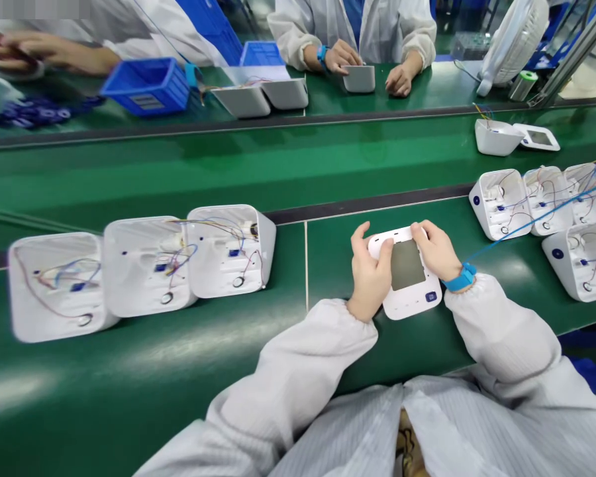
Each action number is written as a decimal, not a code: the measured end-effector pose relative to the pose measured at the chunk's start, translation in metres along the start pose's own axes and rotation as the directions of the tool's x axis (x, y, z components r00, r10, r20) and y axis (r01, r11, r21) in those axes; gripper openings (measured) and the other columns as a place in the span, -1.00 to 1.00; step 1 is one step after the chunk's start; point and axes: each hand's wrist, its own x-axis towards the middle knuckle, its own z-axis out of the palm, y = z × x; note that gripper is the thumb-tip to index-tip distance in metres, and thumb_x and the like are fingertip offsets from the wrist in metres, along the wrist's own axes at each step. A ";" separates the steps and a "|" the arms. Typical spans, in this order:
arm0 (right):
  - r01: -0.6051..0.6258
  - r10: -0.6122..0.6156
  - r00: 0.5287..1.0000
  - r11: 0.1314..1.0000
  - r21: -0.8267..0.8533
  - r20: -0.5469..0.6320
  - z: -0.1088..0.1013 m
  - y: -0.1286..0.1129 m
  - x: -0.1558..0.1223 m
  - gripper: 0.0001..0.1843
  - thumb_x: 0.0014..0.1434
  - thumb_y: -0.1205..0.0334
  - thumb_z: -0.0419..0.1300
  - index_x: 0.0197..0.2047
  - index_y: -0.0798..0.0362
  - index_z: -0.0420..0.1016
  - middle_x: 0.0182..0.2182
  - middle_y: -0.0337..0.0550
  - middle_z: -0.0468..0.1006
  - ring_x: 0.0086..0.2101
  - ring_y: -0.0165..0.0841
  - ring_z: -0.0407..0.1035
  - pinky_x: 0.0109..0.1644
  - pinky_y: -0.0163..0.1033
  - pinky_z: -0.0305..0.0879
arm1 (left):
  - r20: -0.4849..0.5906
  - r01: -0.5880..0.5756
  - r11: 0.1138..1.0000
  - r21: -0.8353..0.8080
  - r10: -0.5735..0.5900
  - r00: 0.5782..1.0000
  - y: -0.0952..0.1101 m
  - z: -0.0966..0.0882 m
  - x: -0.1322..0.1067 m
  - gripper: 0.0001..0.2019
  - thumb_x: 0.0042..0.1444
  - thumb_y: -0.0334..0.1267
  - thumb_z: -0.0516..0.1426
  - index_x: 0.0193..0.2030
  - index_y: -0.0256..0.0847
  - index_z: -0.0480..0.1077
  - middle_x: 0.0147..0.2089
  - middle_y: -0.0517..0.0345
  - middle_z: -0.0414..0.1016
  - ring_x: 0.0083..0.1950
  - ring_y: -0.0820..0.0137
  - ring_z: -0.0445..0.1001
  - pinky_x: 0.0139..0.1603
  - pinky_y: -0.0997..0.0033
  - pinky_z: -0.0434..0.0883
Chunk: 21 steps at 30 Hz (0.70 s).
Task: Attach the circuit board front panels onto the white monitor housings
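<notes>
Both my hands grip a white device housing [408, 295] with a grey screen and a small blue button, lying face up on the green bench [328, 278]. My left hand [370, 275] clasps its left side, thumb pressed on the top face. My right hand [437, 252] clasps its upper right corner; a blue wrist strap [459, 277] with a blue cord runs off to the right.
Three open white shells with loose wires [144, 265] lie to my left. Several more wired shells [546, 202] sit at the right. Across the belt, a person's hands [345, 56] hold a white housing near blue bins [146, 85]. A white fan [514, 40] stands far right.
</notes>
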 end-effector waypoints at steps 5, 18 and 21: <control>0.054 -0.057 0.996 0.997 -0.048 -0.073 -0.001 -0.003 0.001 -0.49 0.24 -0.28 0.06 -0.43 0.01 0.34 -0.48 -0.25 0.46 -0.40 -0.34 0.31 -0.30 -0.24 0.20 | 0.002 -0.045 0.999 0.011 0.045 0.999 -0.001 0.002 0.002 -0.43 0.26 0.13 0.13 0.25 -0.17 0.14 -0.15 0.06 0.55 -0.16 0.25 0.60 -0.18 0.25 0.50; -0.128 0.026 0.980 0.843 -0.522 -0.198 -0.021 -0.010 -0.023 -0.52 0.39 -0.15 -0.14 -0.37 -0.01 0.30 -0.46 -0.14 0.50 -0.41 -0.26 0.37 -0.34 -0.24 0.09 | 0.501 -0.467 0.828 0.311 0.275 0.821 0.018 -0.007 0.059 -0.41 0.28 0.01 0.13 0.35 -0.24 0.19 0.12 -0.15 0.54 0.12 0.05 0.51 0.16 0.03 0.37; -0.088 0.054 0.996 0.661 -0.745 -0.070 -0.042 -0.025 -0.046 -0.58 0.42 0.00 -0.12 -0.36 0.01 0.36 -0.47 -0.09 0.52 -0.43 -0.23 0.40 -0.37 -0.23 0.04 | 0.660 -0.635 0.704 0.318 0.317 0.681 0.021 -0.017 0.040 -0.07 0.08 0.20 0.25 0.46 -0.19 0.02 0.35 -0.30 0.30 0.31 -0.13 0.33 0.27 -0.13 0.24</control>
